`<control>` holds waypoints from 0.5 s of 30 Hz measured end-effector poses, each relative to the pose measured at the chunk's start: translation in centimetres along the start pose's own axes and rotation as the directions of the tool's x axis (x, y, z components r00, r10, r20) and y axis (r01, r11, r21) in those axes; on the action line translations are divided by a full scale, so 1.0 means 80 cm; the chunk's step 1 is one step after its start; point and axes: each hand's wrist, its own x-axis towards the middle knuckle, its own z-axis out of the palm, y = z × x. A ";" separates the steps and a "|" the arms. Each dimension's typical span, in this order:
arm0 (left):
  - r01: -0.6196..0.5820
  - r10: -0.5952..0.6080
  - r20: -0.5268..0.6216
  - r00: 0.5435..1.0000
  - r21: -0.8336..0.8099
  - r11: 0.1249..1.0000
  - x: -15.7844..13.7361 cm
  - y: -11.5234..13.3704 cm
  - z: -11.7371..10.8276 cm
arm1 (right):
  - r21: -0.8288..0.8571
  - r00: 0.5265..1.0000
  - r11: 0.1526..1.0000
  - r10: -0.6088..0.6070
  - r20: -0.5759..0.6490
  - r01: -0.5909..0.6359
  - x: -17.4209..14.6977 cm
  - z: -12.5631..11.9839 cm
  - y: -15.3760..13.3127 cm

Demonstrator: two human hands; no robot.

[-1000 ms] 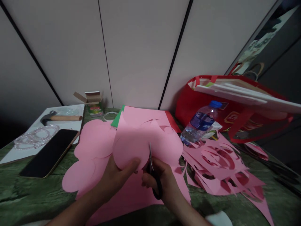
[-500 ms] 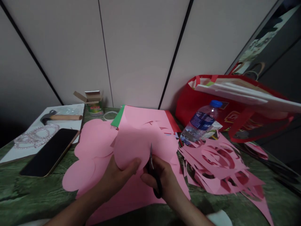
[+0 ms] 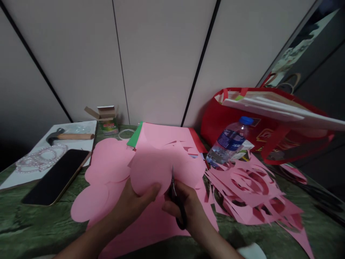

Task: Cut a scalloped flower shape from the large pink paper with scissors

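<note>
My left hand (image 3: 140, 199) is closed on the lower edge of a pink paper sheet (image 3: 153, 169), thumb on top and fingers hidden beneath. The sheet's near edge is rounded on both sides of a notch. In my right hand (image 3: 187, 205) is a pair of black-handled scissors (image 3: 178, 208), its blades pointing away from me into that notch. Under both hands lie more pink sheets (image 3: 151, 226). Rounded pink cut-outs (image 3: 107, 158) lie to the left of the sheet I hold.
Pink paper scraps (image 3: 253, 190) are heaped at the right, below a water bottle (image 3: 229, 142) and a red bag (image 3: 215, 108). At the left are a phone (image 3: 56, 176), a hammer (image 3: 75, 136) and bead strings (image 3: 40, 158). A small opened box (image 3: 108, 124) stands by the wall.
Both hands keep nearly the same place on the sheet. The scissors have shifted very slightly, and the camera view has tilted a little.
</note>
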 end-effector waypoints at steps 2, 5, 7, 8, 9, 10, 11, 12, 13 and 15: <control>0.005 -0.005 -0.002 1.000 0.009 1.000 0.000 -0.001 -0.001 | -0.013 1.000 1.000 -0.005 -0.005 0.005 0.000 -0.001 0.001; 0.008 -0.007 -0.016 1.000 0.026 1.000 0.000 -0.004 -0.002 | -0.031 1.000 1.000 0.001 -0.007 -0.001 -0.001 -0.002 0.002; 0.005 -0.004 -0.024 1.000 0.031 1.000 -0.001 -0.005 -0.002 | -0.032 1.000 0.999 0.003 -0.007 -0.003 -0.001 -0.002 0.003; 0.002 -0.001 -0.026 1.000 0.031 1.000 -0.001 -0.006 -0.002 | -0.031 1.000 1.000 0.003 -0.009 -0.003 -0.001 -0.001 0.003; -0.001 0.002 -0.031 1.000 0.029 1.000 -0.001 -0.006 -0.002 | -0.027 1.000 1.000 0.000 -0.016 0.000 -0.001 -0.001 0.003; -0.007 0.008 -0.032 0.999 0.026 1.000 -0.001 -0.006 -0.003 | -0.028 1.000 1.000 -0.002 -0.023 0.001 -0.001 -0.001 0.003; -0.015 0.016 -0.027 1.000 0.022 1.000 0.000 -0.005 -0.003 | -0.030 0.999 1.000 0.000 -0.032 -0.001 -0.001 0.000 0.002; -0.029 0.029 -0.019 0.999 0.017 0.999 0.000 -0.004 -0.003 | -0.032 0.999 0.999 0.007 -0.040 -0.008 -0.001 0.000 0.002; -0.042 0.042 -0.009 0.999 0.009 0.999 0.000 -0.003 -0.003 | -0.035 0.999 0.999 0.017 -0.045 -0.018 -0.001 0.001 0.001; -0.054 0.055 0.001 0.999 -0.008 0.998 0.000 -0.001 -0.003 | -0.035 0.998 0.999 0.039 -0.048 -0.041 -0.001 0.002 -0.001</control>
